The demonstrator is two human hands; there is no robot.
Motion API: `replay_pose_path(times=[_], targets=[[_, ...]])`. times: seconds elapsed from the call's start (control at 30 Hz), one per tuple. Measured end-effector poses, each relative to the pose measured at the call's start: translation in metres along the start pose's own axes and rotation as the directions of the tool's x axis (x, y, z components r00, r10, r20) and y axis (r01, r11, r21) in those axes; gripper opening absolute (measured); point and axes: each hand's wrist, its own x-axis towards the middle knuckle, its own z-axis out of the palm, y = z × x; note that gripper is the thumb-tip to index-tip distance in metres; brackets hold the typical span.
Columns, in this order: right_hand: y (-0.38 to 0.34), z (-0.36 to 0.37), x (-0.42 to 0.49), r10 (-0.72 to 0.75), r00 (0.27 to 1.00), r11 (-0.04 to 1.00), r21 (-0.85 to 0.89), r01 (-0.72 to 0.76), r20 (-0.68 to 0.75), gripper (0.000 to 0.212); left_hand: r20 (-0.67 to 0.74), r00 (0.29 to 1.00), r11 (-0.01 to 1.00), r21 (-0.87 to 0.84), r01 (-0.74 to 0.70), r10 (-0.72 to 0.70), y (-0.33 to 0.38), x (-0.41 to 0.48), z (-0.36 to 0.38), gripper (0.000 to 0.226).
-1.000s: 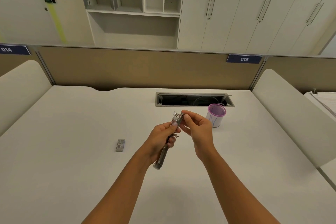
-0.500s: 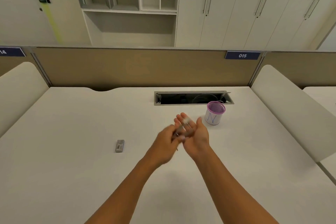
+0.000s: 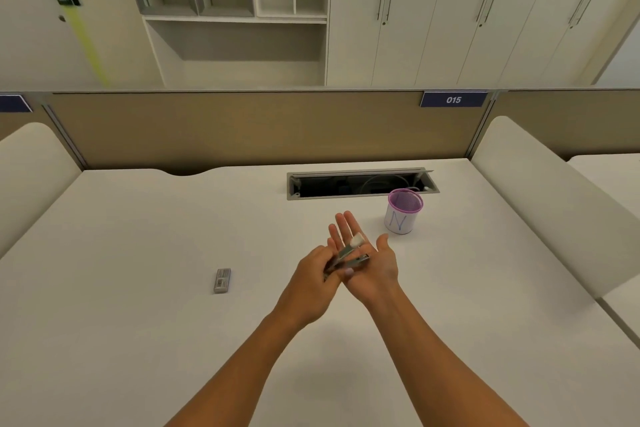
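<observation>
My left hand [image 3: 313, 279] grips a grey metal stapler [image 3: 348, 256], which is swung open into two arms with a pale tip. Its front end lies over the palm of my right hand [image 3: 367, 260]. My right hand is held flat, palm up, with its fingers straight and pointing away from me. Both hands hover above the middle of the white desk [image 3: 138, 322]. A small grey box of staples [image 3: 222, 280] lies flat on the desk to the left of my hands.
A purple mesh cup [image 3: 403, 211] with a white paper wrap stands to the right, beyond my hands. Behind it is an open cable slot [image 3: 360, 184] in the desk. A tan partition [image 3: 242, 128] closes the far edge, with padded dividers on both sides.
A second ago my left hand held the stapler upright and my right fingers pinched its top. The stapler has tipped down and opened, and my right hand has flattened out beneath it.
</observation>
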Motion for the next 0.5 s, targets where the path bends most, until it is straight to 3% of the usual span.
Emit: replay_pose_path(times=[0.07, 0.13, 0.23, 0.3, 0.4, 0.5], targets=[[-0.002, 0.000, 0.001, -0.016, 1.000, 0.999, -0.048, 0.017, 0.003, 0.075, -0.033, 0.992, 0.979, -0.171, 0.111, -0.118, 0.002, 0.003, -0.002, 0.009], [-0.004, 0.003, 0.001, -0.061, 0.998, 0.987, -0.148, 0.061, 0.001, 0.070, -0.018, 0.959, 0.864, -0.440, 0.245, -0.282, 0.003, 0.005, -0.010, 0.015], [-0.006, 0.014, -0.003, -0.169, 0.985, 0.902, -0.395, 0.171, 0.041, 0.060, 0.154, 0.910, 0.445, -0.832, 0.330, -0.386, 0.005, 0.005, -0.018, 0.026], [-0.006, 0.025, -0.008, -0.256, 0.963, 0.743, -0.618, 0.255, 0.090, 0.045, 0.234, 0.907, 0.232, -0.916, 0.326, -0.351, 0.005, 0.005, -0.023, 0.030], [-0.005, 0.039, -0.016, -0.393, 0.882, 0.415, -0.806, 0.422, 0.260, 0.023, 0.279, 0.931, 0.118, -0.943, 0.312, -0.237, 0.002, 0.007, -0.029, 0.030], [-0.004, 0.049, -0.023, -0.427, 0.802, 0.220, -0.813, 0.539, 0.417, 0.021, 0.293, 0.950, -0.007, -0.956, 0.294, -0.105, -0.002, 0.007, -0.034, 0.030]])
